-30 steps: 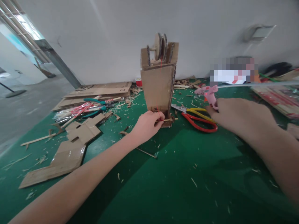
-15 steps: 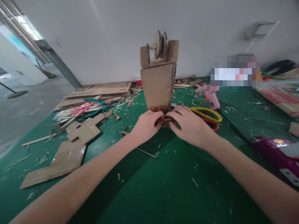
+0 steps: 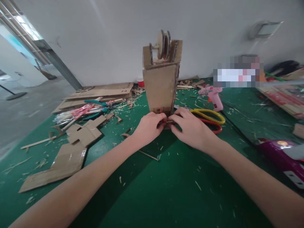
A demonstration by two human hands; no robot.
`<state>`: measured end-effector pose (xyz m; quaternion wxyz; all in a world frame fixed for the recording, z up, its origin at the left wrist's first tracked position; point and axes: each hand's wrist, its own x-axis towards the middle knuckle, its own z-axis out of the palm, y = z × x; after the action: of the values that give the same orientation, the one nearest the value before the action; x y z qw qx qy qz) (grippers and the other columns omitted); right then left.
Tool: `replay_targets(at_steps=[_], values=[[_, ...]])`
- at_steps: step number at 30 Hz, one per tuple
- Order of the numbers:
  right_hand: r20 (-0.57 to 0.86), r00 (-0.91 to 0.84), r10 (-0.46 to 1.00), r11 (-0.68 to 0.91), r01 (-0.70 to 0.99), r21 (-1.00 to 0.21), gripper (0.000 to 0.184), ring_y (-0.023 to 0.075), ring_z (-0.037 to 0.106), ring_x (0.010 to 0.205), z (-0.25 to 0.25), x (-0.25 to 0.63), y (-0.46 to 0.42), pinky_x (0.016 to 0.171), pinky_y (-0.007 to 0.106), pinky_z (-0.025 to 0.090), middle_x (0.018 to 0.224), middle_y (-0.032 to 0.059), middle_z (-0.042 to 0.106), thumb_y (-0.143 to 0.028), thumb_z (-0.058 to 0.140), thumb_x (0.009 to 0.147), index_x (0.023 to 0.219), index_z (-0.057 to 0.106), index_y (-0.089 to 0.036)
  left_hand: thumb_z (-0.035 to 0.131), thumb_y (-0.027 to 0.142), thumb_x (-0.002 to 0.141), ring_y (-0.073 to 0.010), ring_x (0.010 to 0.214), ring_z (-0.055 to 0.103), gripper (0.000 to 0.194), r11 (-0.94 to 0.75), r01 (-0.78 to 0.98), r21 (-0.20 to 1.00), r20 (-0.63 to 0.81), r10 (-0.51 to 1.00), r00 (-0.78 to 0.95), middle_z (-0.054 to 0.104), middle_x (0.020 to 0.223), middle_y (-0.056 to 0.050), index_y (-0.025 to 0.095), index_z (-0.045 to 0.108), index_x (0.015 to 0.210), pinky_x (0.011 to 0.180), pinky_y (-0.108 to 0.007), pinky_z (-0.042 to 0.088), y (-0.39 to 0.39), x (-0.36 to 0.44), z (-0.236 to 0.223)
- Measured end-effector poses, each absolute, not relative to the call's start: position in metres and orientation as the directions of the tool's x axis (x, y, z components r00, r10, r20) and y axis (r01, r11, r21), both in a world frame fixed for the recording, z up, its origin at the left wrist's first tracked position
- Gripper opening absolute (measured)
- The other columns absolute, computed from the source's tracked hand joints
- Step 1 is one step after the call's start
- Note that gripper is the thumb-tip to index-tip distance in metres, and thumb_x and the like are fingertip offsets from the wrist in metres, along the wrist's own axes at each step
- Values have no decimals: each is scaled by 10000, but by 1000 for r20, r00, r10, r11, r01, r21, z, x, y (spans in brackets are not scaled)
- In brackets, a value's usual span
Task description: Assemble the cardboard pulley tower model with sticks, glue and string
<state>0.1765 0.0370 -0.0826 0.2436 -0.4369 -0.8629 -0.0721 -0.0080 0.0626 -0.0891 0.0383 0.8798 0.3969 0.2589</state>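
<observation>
A tall cardboard tower (image 3: 161,85) stands upright on the green mat, with a cardboard wheel (image 3: 163,44) on an axle at its top and a red thread (image 3: 163,68) running down its front. My left hand (image 3: 148,128) is closed in a pinch at the tower's base, on the thread's lower end and a thin wooden stick (image 3: 169,121). My right hand (image 3: 191,128) is closed on the same stick from the right side. Both hands meet at the tower's foot.
Yellow and red scissors (image 3: 209,117) and a pink glue gun (image 3: 213,96) lie right of the tower. Cardboard pieces (image 3: 76,144), green pliers (image 3: 96,103) and scraps sit on the left. A purple object (image 3: 280,155) lies at the right edge. A thin stick (image 3: 148,155) lies near my left wrist.
One second ago my right hand was at the pink glue gun; it left the gun on the mat and came to the tower's base beside my left hand. Since half a second ago, hardly any movement.
</observation>
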Motion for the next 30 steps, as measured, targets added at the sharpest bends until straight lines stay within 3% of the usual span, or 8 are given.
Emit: replay_targets(at_steps=[22,30], values=[[481,-544,687,669,732,-127,193,213,565,928,-78,181,28,826,373,494,1008,106,537,-215,476,882,944,655,-174,537,157,823,-169,765,568,79,-677,676,291,434,723,538,608,783,-9,207,577,870,640,-267,429,63,-8,-89],[482,-493,724,616,777,-131,210,244,571,982,-79,180,27,846,392,499,1043,122,561,-206,494,862,1033,589,-129,534,180,838,-171,770,574,62,-662,685,303,423,738,526,611,810,-14,207,551,892,642,-275,436,62,-7,-89]])
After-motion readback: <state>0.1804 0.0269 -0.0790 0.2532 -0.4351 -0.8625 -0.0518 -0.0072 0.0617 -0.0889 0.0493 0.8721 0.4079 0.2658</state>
